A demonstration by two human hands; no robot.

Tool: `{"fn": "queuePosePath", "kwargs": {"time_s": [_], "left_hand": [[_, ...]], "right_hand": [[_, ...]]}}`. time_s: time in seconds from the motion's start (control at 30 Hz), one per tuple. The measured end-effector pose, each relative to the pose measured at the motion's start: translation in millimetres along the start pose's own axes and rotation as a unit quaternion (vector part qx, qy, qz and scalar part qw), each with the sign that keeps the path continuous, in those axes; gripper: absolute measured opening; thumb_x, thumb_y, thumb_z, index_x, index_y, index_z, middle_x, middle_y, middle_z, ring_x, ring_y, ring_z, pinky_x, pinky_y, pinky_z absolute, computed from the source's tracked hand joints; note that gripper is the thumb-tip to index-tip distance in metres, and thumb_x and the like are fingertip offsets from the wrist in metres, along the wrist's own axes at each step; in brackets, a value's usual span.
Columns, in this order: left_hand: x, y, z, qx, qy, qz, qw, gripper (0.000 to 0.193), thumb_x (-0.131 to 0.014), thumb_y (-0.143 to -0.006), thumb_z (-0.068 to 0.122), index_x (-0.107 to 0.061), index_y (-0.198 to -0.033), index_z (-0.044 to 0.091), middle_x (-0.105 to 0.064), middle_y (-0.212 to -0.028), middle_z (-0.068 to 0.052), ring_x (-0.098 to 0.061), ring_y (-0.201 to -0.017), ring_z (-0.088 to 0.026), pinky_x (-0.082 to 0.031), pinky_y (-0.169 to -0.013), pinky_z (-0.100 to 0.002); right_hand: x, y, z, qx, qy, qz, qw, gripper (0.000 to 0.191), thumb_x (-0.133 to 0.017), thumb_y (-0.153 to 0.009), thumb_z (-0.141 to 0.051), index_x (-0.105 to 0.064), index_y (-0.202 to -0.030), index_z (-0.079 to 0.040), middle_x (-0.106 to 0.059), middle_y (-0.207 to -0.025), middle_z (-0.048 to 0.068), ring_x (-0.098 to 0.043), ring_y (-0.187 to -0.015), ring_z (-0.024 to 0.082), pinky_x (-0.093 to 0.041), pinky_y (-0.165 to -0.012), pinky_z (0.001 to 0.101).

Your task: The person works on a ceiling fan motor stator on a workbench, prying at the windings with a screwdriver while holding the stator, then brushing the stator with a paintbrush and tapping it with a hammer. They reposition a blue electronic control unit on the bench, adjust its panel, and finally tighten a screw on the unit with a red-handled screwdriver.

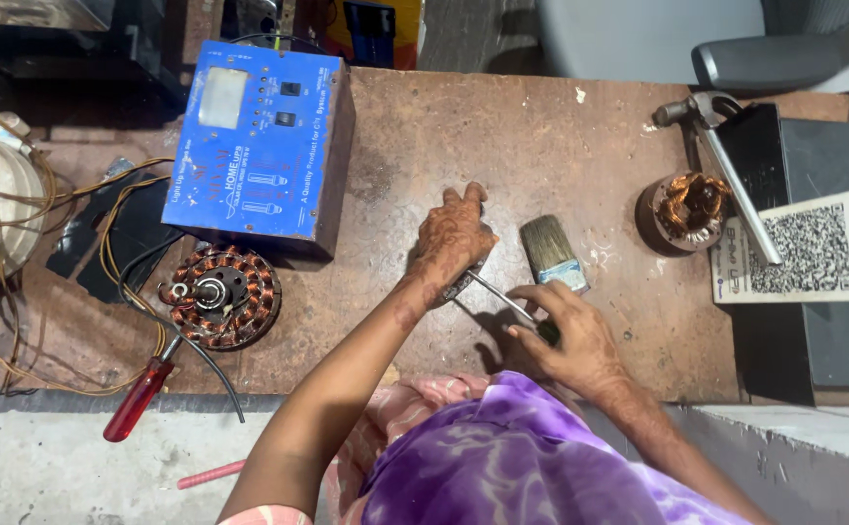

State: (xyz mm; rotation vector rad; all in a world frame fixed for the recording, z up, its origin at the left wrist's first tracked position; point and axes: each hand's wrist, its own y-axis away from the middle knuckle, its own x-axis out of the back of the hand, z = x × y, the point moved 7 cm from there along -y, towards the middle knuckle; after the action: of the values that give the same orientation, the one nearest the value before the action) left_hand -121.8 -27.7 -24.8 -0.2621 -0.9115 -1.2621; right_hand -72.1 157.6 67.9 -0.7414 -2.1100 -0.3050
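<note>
Fingers of the left hand (456, 238) pressed flat over a small metal part (465, 282) at the frame's centre, mostly hiding it. Right hand (566, 335) curled closed around a thin steel screwdriver (502, 299), its tip touching that part. Just beside lay a bristly flat paintbrush (551, 253) on the worn brown table (541, 126); a copper-wound stator (218, 297) sat left of centre.
</note>
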Motion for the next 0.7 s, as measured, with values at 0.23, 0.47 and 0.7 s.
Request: {"fn": "queuePosePath", "kwargs": {"time_s": [0.23,0.47,0.7], "left_hand": [[9.4,4.3,-25.3,0.018,0.062,0.013,0.998,0.067,-0.082,-0.079,0.033,-0.047,-0.135,0.02,-0.057,-0.125,-0.022,-0.066,-0.109,-0.046,-0.057,-0.091,-0.048],[11.7,16.2,-23.6,-0.002,0.091,0.041,0.995,0.063,-0.083,-0.078,0.029,-0.05,-0.131,0.026,-0.061,-0.122,-0.013,-0.072,-0.101,-0.039,-0.058,-0.087,-0.047],[4.8,18.7,-11.2,-0.035,0.028,0.029,0.999,0.068,-0.086,-0.075,0.027,-0.051,-0.133,0.026,-0.059,-0.121,-0.013,-0.069,-0.102,-0.041,-0.056,-0.086,-0.049]], "right_hand": [[-18.1,-12.4,-2.5,-0.067,0.082,-0.097,0.99,0.038,-0.069,-0.09,-0.019,-0.065,-0.127,-0.016,-0.068,-0.101,0.011,-0.07,-0.084,0.035,-0.059,-0.074,0.0448],[-52.1,-5.5,64.8,-0.34,-0.508,-0.2,0.766,0.026,-0.069,-0.096,-0.008,-0.072,-0.122,-0.001,-0.062,-0.079,0.004,-0.053,-0.05,0.01,-0.039,-0.036,0.0226],[-65.6,19.9,64.5,-0.358,-0.562,-0.147,0.731,0.022,-0.067,-0.093,-0.011,-0.066,-0.112,-0.001,-0.063,-0.078,0.008,-0.053,-0.046,0.011,-0.035,-0.033,0.0236]]}}
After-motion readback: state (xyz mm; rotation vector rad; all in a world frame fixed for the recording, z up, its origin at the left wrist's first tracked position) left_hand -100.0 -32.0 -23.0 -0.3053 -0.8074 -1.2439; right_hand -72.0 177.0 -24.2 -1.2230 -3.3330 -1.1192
